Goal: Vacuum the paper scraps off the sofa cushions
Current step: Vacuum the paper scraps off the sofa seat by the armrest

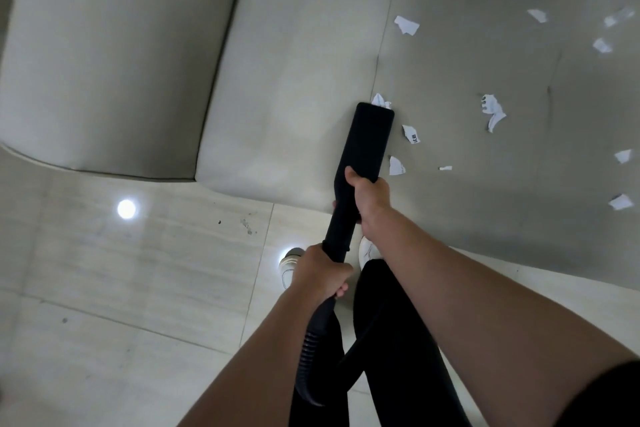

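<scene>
A black vacuum nozzle (367,139) lies on the beige sofa seat cushion (298,80), its flat tip touching a white paper scrap (380,101). My right hand (369,196) grips the nozzle's neck just over the cushion's front edge. Lower down, my left hand (320,272) grips the tube where the ribbed hose (308,360) begins. Several more white paper scraps are scattered over the cushion to the right, among them a big torn one (493,111) and two small ones (411,134) right beside the nozzle.
The sofa's wide armrest (110,55) fills the upper left. Pale floor tiles (138,270) with ceiling-light reflections lie below it. My black trouser legs (391,340) and white shoes (289,265) stand close against the sofa front.
</scene>
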